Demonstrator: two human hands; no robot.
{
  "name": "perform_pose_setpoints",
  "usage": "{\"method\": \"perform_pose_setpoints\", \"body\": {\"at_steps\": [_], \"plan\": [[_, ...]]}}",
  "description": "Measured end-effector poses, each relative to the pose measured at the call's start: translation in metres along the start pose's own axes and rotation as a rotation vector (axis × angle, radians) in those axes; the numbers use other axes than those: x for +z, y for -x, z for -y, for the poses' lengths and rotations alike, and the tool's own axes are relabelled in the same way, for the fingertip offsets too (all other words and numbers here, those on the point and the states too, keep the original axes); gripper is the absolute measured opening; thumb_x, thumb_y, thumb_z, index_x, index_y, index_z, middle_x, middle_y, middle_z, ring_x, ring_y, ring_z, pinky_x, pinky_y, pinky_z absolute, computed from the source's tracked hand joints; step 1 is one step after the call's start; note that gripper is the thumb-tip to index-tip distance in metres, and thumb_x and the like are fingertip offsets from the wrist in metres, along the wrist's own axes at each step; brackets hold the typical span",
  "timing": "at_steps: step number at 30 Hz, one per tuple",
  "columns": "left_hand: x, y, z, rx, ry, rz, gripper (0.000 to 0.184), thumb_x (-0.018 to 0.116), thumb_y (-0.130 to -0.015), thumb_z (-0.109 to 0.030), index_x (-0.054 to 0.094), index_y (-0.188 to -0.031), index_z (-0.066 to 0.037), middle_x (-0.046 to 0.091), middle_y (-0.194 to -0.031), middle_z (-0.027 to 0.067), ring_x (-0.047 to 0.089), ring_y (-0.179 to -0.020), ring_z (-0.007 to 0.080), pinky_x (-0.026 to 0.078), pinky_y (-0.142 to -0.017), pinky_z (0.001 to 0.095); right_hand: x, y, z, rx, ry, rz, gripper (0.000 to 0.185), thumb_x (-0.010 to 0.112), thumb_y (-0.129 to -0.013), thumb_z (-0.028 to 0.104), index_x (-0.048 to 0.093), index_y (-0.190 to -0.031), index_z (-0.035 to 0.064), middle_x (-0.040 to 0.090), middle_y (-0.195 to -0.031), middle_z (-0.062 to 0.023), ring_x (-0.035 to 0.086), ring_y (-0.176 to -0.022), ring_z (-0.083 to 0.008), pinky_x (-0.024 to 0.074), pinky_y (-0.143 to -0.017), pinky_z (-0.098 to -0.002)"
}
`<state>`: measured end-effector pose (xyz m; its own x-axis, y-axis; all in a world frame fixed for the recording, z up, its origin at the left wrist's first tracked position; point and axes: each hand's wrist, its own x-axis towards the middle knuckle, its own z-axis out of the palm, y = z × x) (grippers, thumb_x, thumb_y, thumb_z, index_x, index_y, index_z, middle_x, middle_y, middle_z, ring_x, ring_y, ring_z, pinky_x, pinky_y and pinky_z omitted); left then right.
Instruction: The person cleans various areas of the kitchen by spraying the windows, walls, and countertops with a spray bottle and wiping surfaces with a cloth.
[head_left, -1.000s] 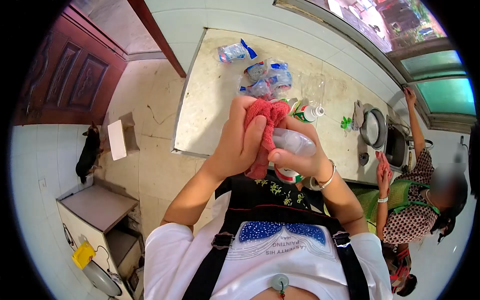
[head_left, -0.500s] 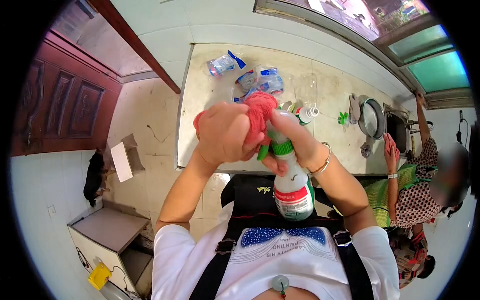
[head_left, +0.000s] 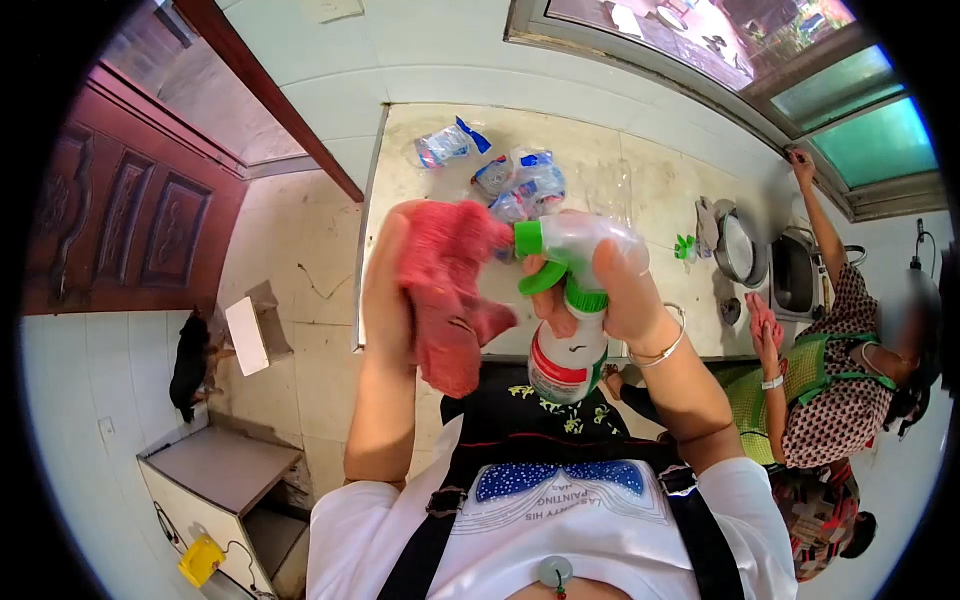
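Observation:
A red cloth (head_left: 450,290) is held up in my left hand (head_left: 385,285), bunched and hanging over the fingers. My right hand (head_left: 625,295) grips a spray bottle (head_left: 570,365) around its neck, with fingers at the green trigger. The bottle has a clear head, a green collar and a red and white label. Its green nozzle points left and is close to the cloth. Behind my hands, several crumpled plastic packages (head_left: 520,182) with blue print lie on the pale counter (head_left: 640,185).
Farther right on the counter are a green plastic piece (head_left: 685,247), a grey cloth (head_left: 706,228), a metal pan (head_left: 738,250) and a sink (head_left: 795,275). A co-worker (head_left: 830,410) in a green apron stands there, holding a red cloth. A dog (head_left: 188,365) and a box (head_left: 247,335) are on the floor.
My left hand has moved left, off the spray head, and now shows the cloth opened out. The bottle has risen and its nozzle faces the cloth. The co-worker's raised hand moved along the window.

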<state>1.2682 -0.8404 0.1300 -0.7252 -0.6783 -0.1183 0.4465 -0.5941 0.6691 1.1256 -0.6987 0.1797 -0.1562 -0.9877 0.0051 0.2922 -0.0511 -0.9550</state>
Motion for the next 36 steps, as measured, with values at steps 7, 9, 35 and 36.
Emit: {"method": "perform_pose_setpoints", "body": {"at_steps": [7,9,35,36], "plan": [[-0.006,-0.017,0.018,-0.119,-0.216,0.047,0.042,0.047,-0.094,-0.047,0.054,-0.106,-0.007,0.065,-0.086,0.015,0.061,-0.055,0.027,0.051,-0.045,0.0375,-0.029,0.016,0.023,-0.28,0.156,-0.401,0.066,0.053,-0.087,0.062,0.057,-0.106,-0.001,0.063,-0.093,-0.0163,0.062,-0.062,-0.0177,0.0502,-0.051,-0.0285],[-0.013,-0.017,0.019,-0.2,-0.123,0.159,0.042,0.052,-0.093,-0.046,0.056,-0.106,-0.006,0.065,-0.092,0.0158,0.065,-0.079,0.0306,0.055,-0.073,0.0449,-0.066,0.035,0.028,-0.343,0.048,-0.432,0.058,0.05,-0.093,0.055,0.055,-0.111,0.0,0.058,-0.112,-0.0191,0.063,-0.064,-0.0196,0.0523,-0.054,-0.0308],[-0.082,0.0,0.137,-0.232,-0.19,-0.241,0.041,0.043,-0.095,-0.044,0.06,-0.09,-0.007,0.065,-0.084,0.01,0.061,-0.075,0.0258,0.05,-0.069,0.0403,-0.371,0.154,0.322,-0.86,0.534,-1.55,0.044,0.071,-0.08,0.044,0.059,-0.071,0.0024,0.059,-0.062,-0.007,0.052,-0.046,-0.015,0.0415,-0.043,-0.0295],[-0.077,-0.001,0.141,-0.234,-0.192,-0.238,0.041,0.043,-0.095,-0.044,0.06,-0.09,-0.007,0.065,-0.084,0.01,0.061,-0.075,0.0259,0.05,-0.069,0.0403,-0.372,0.152,0.325,-0.825,0.581,-1.613,0.045,0.072,-0.08,0.044,0.059,-0.068,0.0022,0.059,-0.061,-0.0069,0.053,-0.046,-0.0151,0.0415,-0.042,-0.0296]]}}
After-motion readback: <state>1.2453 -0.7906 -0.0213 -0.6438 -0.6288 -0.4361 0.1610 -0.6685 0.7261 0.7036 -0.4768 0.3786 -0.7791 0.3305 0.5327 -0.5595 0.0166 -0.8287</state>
